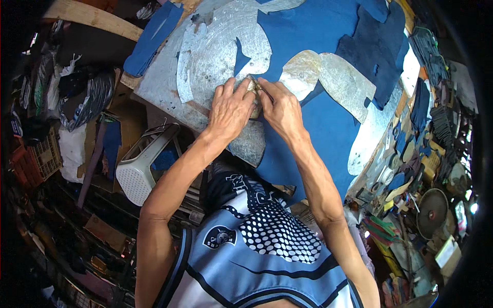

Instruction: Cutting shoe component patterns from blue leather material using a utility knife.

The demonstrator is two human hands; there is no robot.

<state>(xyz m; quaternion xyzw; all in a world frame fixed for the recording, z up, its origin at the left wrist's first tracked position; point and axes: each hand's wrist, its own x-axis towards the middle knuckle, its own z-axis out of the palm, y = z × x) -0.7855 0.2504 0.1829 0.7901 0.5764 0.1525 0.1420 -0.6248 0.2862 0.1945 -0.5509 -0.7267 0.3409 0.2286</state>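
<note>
A worktable (164, 84) topped with scuffed grey sheet metal carries a large spread of blue fabric (318, 128). Curved metal templates (336, 82) lie on the cloth, with another worn metal piece (221, 51) on the bare top. Darker blue cut pieces (377, 46) sit at the far edge.

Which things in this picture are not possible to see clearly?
- Head view: small piece under left hand and right hand, covered by fingers; shape unclear.
- Any tool in right hand: too small.
- Blue fabric: far end cut off by top edge.
- Clutter at right: too small.
</note>
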